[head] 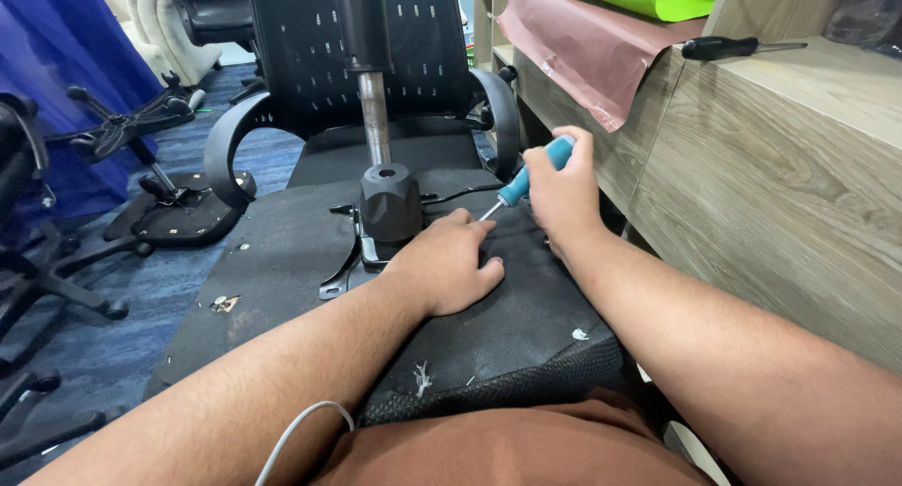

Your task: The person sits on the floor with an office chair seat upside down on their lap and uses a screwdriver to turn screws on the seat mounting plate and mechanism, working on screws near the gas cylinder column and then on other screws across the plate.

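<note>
Right hand (564, 190) fist-clamped on the blue-handled screwdriver w/ thin steel shaft (526, 178); tip angles down toward 7 o'clock, hidden behind left hand. Left hand (451, 265) flat, fingers together, gripping nothing, pressing on the upturned black fabric-covered chair seat underside (282, 251), just at 5 o'clock of the black plastic cone-shaped column housing (390, 199). Judgement: seat assy bulky, heavy-ish, stiff; fabric grippy. Driver light, handle non-slip, hold mid-handle. Steel gas-lift cylinder (374, 115) slick, poor grab pt.

Office turned repair space: blue carpet floor (141, 345), detached chair bases (122, 129), upturned office chair (376, 63), wood-laminate shelving (780, 185) holding spare screwdriver (719, 46).
</note>
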